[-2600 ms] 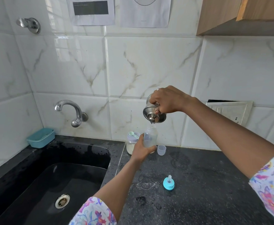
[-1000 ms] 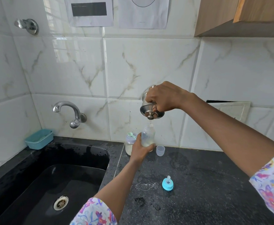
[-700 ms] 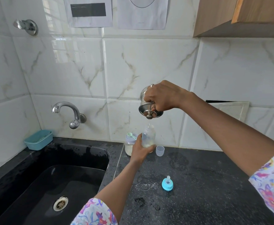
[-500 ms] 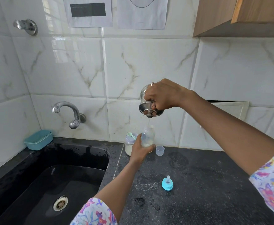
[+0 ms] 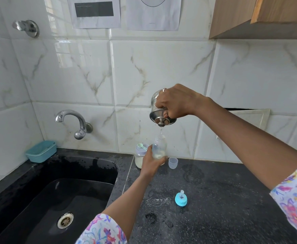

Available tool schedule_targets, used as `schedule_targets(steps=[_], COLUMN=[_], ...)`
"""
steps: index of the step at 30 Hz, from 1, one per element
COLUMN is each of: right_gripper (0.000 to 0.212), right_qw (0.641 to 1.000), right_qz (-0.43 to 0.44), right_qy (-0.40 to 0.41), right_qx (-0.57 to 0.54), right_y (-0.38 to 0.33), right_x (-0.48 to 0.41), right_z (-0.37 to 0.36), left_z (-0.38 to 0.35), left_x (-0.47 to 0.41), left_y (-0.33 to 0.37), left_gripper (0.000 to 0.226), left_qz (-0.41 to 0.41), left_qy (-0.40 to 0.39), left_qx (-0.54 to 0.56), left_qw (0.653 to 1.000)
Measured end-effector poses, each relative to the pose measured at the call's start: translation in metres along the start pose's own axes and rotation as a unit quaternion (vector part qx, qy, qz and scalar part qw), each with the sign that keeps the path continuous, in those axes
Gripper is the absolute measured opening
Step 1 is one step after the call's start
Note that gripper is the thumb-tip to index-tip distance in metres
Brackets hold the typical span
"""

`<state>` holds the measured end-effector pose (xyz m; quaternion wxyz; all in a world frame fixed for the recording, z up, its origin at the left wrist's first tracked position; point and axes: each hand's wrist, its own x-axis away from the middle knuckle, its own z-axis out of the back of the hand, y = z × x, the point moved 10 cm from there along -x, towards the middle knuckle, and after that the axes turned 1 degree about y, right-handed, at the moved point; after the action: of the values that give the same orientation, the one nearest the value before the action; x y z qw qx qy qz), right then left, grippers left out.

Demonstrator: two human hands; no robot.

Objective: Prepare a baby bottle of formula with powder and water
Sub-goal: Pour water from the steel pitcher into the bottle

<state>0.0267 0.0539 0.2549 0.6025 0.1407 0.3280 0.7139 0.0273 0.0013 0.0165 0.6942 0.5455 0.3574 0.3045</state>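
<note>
My left hand [image 5: 150, 162] grips a clear baby bottle [image 5: 159, 147] standing at the back of the black counter [image 5: 214, 199]. Above it my right hand [image 5: 174, 103] holds a tilted steel water pot [image 5: 159, 113], and a thin stream of water falls from it into the bottle's open mouth. A little liquid sits in the bottle's bottom. Just left of the bottle stands a powder jar [image 5: 139, 156] with a green scoop [image 5: 141, 146] lying across its top. The blue bottle cap with its teat [image 5: 180, 199] rests on the counter nearer me.
A small clear cup [image 5: 173, 162] stands right of the bottle. A black sink [image 5: 56, 199] lies to the left with a tap [image 5: 73, 123] above it and a teal tub [image 5: 41, 150] at its back corner. The counter is wet in spots. A wooden cabinet [image 5: 250, 16] hangs top right.
The steel pot has stayed tilted over the bottle, lifted slightly higher than 2.6 s ago. Water keeps falling into the bottle. My left hand has kept its hold.
</note>
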Motion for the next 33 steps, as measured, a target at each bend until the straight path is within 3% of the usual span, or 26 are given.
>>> schedule_targets(steps=[14, 21, 26, 33], right_gripper=[0.001, 0.010, 0.002, 0.013], right_qw=[1.000, 1.000, 1.000, 1.000], right_qz=[-0.002, -0.002, -0.003, -0.002], right_qy=[0.000, 0.010, 0.009, 0.013], right_qx=[-0.016, -0.008, -0.014, 0.001], right_y=[-0.0061, -0.0051, -0.0050, -0.0052], right_x=[0.0034, 0.0051, 0.0073, 0.0086], right_z=[-0.0007, 0.0011, 0.0049, 0.0048], left_z=[-0.0004, -0.0006, -0.0015, -0.0035], left_x=[-0.0057, -0.0095, -0.0099, -0.0097], left_y=[0.0078, 0.0082, 0.0088, 0.0107], left_gripper=[0.056, 0.057, 0.061, 0.060], left_qz=[-0.002, -0.005, -0.004, -0.010], left_qy=[0.004, 0.007, 0.005, 0.005], left_qx=[-0.004, 0.014, 0.007, -0.007], left_qw=[1.000, 1.000, 1.000, 1.000])
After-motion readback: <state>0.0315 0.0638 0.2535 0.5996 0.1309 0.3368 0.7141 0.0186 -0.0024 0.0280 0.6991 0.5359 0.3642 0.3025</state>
